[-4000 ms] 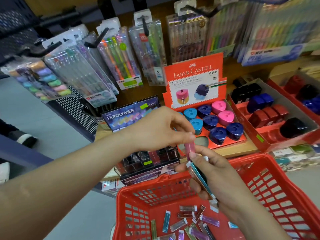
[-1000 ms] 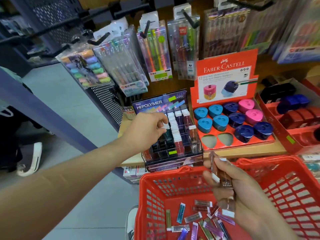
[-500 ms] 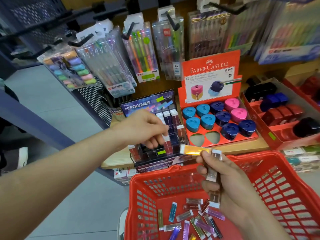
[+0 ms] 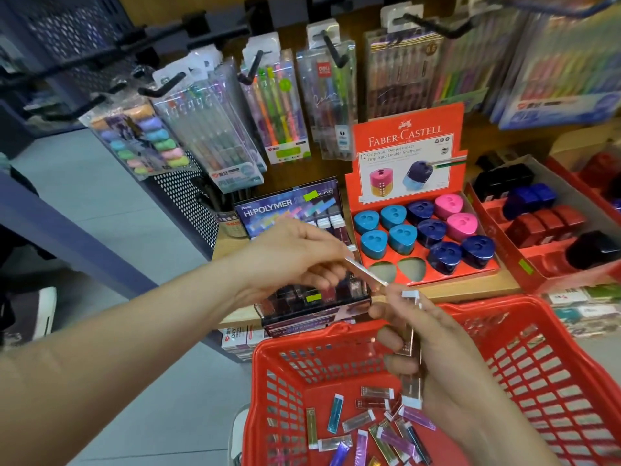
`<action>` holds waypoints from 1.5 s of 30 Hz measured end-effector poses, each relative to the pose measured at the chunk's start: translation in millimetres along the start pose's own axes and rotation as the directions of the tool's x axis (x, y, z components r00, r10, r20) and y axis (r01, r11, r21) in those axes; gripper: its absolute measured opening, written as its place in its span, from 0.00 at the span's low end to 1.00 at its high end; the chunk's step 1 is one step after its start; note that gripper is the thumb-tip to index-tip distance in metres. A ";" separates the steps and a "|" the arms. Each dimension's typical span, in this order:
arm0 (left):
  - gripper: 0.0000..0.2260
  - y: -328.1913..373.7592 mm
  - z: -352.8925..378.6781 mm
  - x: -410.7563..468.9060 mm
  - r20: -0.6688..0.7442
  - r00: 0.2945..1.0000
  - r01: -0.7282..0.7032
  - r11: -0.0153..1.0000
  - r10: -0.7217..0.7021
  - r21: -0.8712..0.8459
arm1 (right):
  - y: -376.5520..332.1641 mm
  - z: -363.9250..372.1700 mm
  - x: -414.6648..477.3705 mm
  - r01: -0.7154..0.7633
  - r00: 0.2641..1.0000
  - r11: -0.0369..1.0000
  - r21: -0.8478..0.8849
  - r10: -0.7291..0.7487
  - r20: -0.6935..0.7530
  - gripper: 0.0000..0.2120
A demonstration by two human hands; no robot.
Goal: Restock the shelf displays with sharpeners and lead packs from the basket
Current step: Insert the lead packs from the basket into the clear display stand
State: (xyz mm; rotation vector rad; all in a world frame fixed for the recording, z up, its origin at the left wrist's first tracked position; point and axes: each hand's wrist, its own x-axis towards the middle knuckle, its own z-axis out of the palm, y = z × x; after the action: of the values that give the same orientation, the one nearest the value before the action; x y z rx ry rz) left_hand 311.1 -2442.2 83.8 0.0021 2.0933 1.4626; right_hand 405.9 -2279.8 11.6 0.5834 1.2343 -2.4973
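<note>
Bright, even indoor light; wide-angle bending at edges, motion blur lower right.

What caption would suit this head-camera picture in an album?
Left hand pinches a lead pack beside the bunch gripped in the right hand, over the red basket.

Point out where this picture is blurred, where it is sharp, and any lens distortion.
Head view: the right hand and the top-right hanging packs smear with motion; the sharpener display card reads crisp; the wide lens fans the left pen packs outward.
</note>
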 end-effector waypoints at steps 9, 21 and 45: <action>0.10 7.5 -46.9 -1.3 -0.166 0.970 -0.094 0.901 0.179 0.424 | 0.3 -11.7 3.8 -0.206 0.978 0.885 0.417 0.205 0.049 0.17; 0.05 -1.6 -52.9 13.7 -0.270 0.845 -0.151 0.690 0.462 0.708 | 7.0 -14.3 5.4 -0.157 0.985 0.987 0.040 0.159 -0.066 0.13; 0.06 -9.8 2.5 48.9 -0.140 0.883 -0.195 0.622 0.448 0.758 | 7.1 -27.8 8.4 -0.076 0.996 0.995 -0.067 0.073 -0.043 0.03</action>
State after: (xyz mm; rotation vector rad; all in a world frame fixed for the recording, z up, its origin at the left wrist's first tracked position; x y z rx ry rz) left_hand 274.6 -2428.4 52.6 0.5229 2.9510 0.7048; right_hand 408.0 -2262.3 -12.5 0.6535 1.2837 -2.3828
